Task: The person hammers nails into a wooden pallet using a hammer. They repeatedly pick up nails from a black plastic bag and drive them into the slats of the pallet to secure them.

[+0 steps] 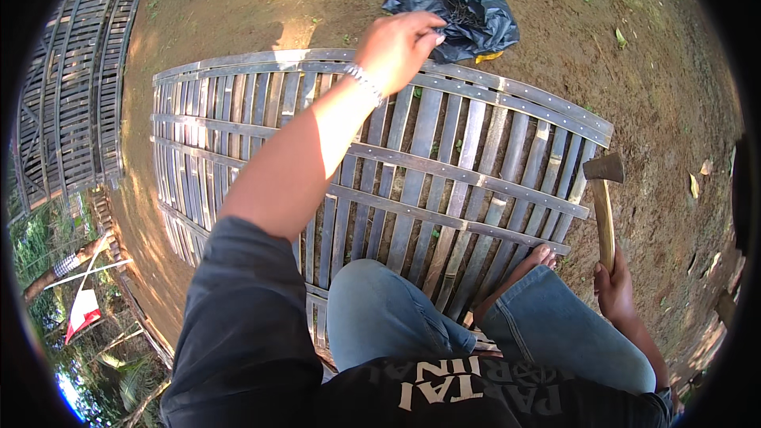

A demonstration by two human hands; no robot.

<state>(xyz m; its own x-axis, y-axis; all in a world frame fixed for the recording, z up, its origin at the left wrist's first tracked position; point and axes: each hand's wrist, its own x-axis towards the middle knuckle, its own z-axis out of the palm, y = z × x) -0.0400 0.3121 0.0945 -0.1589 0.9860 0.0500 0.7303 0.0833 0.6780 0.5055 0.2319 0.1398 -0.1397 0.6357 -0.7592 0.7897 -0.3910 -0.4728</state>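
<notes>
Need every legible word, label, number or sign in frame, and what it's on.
Black shirt: block lettering across the front, white and dim grey, partly lost in folds; wording not copied here.
Black plastic bag: no lettering visible.
Hatchet: none visible.
Red-and-white flag: none visible, small in view.

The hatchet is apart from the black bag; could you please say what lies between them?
In the head view, the far right corner of the slatted panel and brown soil lie between the hatchet and black bag.
</notes>
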